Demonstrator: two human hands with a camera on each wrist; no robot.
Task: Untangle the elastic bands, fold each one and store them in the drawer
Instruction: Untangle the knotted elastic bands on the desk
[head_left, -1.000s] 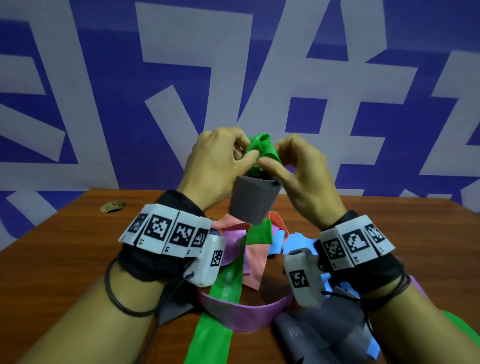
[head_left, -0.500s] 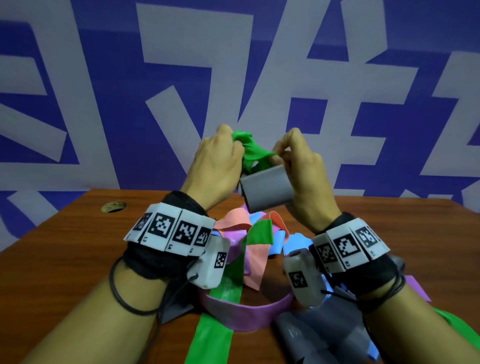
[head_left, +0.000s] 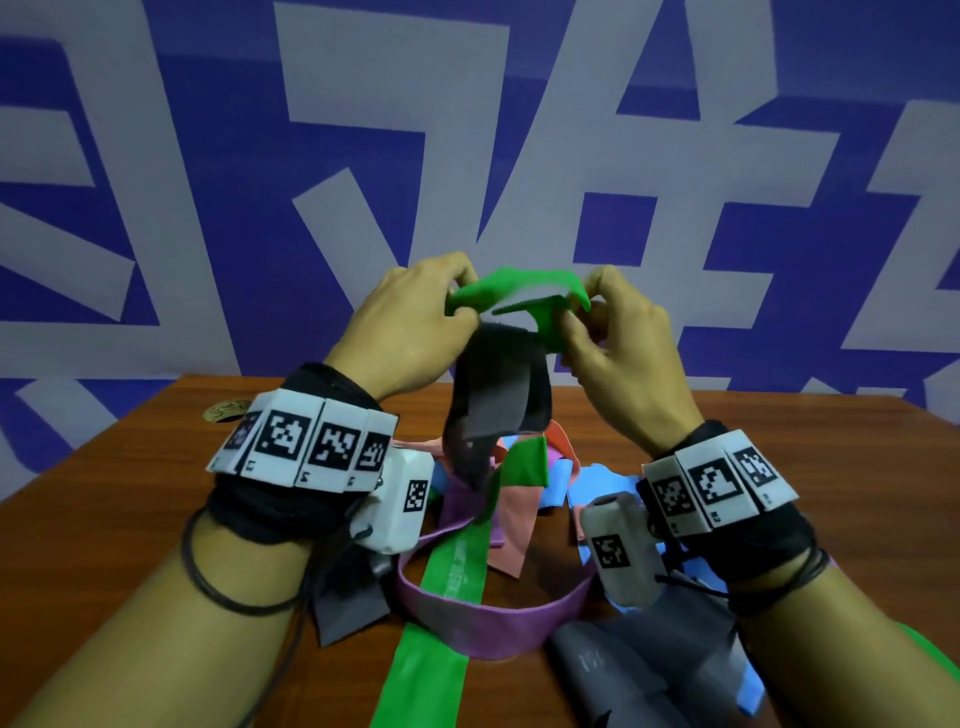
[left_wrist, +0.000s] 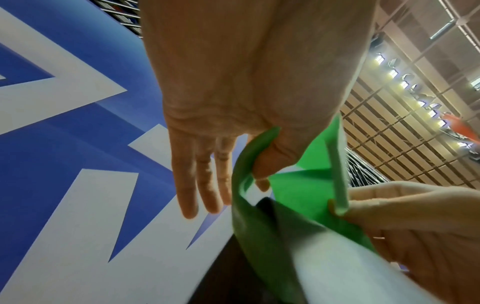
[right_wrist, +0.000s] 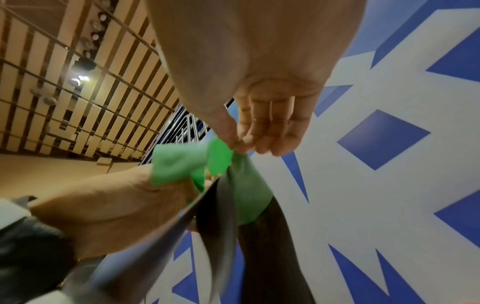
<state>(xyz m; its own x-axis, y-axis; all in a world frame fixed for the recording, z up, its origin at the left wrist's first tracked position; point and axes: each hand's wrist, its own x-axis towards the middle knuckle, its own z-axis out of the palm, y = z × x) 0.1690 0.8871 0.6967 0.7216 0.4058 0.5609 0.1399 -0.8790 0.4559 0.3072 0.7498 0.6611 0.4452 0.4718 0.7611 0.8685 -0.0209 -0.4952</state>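
- Both hands raised above table (head_left: 104, 493), level with each other, in front of blue-and-white wall (head_left: 208, 156).
- Left hand (head_left: 410, 322): thumb and forefinger pinching one end of green band (head_left: 511, 296); in left wrist view, remaining fingers (left_wrist: 197, 181) extended, loose, off the band.
- Right hand (head_left: 618, 343): pinching the other end of green band between thumb and fingertips (right_wrist: 249, 142), as seen in right wrist view.
- Green band stretched roughly level between the two hands, twisted near the middle.
- Grey band (head_left: 498, 400) looped over the green band between the hands, hanging down to the pile below; motion-blurred in wrist views.
- Pile of tangled bands (head_left: 509, 519) on table beneath and between wrists: purple loop (head_left: 488, 618), long green strip (head_left: 431, 660) crossing it toward near edge, salmon (head_left: 514, 514) and light blue (head_left: 592, 488) pieces behind, more grey (head_left: 639, 670) at near right.
- Drawer not in view.
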